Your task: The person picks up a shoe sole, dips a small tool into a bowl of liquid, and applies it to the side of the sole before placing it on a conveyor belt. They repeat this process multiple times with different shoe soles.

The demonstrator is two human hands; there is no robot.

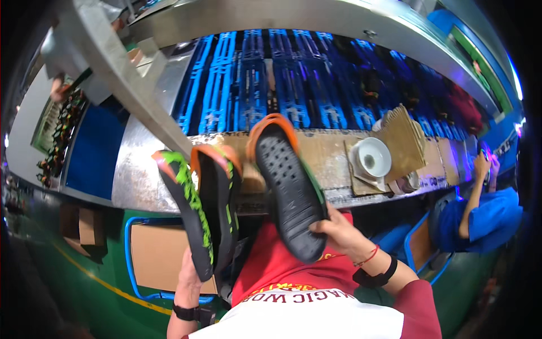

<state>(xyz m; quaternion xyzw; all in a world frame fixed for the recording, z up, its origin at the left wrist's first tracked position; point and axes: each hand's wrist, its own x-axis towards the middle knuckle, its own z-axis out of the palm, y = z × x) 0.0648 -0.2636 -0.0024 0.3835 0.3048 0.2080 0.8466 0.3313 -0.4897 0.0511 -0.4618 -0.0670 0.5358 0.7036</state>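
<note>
In my right hand is a black shoe sole with an orange rim round its far end. Rows of small holes dot its upper half, and my thumb presses on the near end. Further left, my left hand is closed round the near end of black shoe pieces standing side by side. One shoe piece has bright green splashes and an orange tip. Beside it, another black shoe piece has an orange rim and green marks. My left fingers are partly hidden behind these pieces.
A cardboard-topped bench edge runs ahead, with a white bowl and stacked cardboard. Beyond lie blue-lit racks. A metal post slants at left. A co-worker in blue sits right; a chair stands lower left.
</note>
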